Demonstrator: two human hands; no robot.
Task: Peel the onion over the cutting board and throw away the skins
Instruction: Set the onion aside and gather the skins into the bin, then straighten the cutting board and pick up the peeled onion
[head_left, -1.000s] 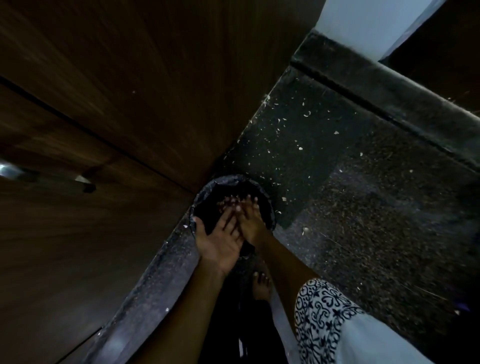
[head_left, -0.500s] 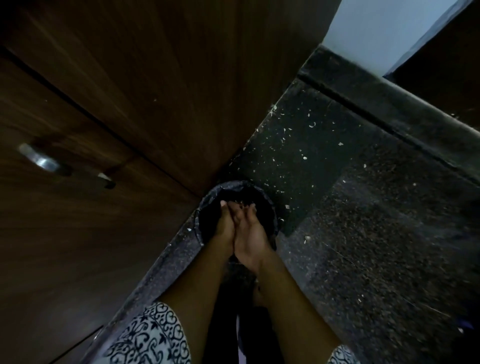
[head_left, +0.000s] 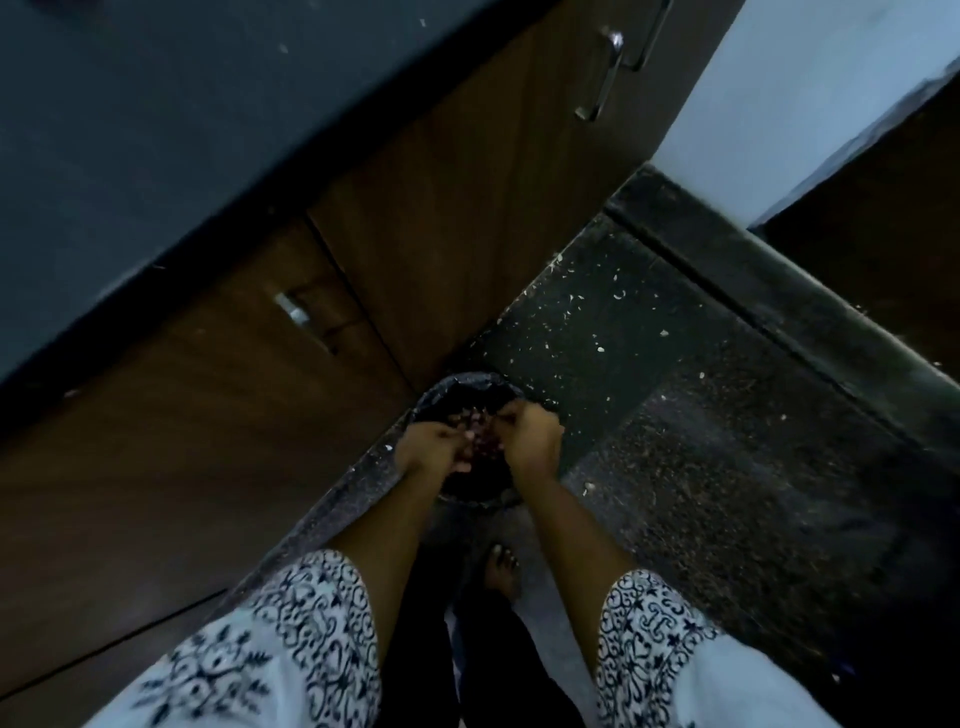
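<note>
Hands are hanging over a small black bin (head_left: 457, 397) on the floor, as our head camera is showing. We are looking down at our left hand (head_left: 434, 448) and our right hand (head_left: 530, 441), close side by side, right above the open mouth of the bin. The bin is sitting in the corner, beside the brown cupboard door (head_left: 208, 441) and on the dark speckled floor (head_left: 701, 415).

Both hands are curling their fingers in, loosely. We are seeing small reddish bits, likely the onion skins (head_left: 480, 434), between the two hands and just under the fingertips. It is too dark and blurry to tell if the fingers are pinching any skins or just brushing them off.

The skins are lying straight below the fingers, inside the bin. Both hands are about equally near. We think the throwing-away step is nearly done; any bits still stuck just need to fall straight down. The onion and cutting board are not showing here.
</note>
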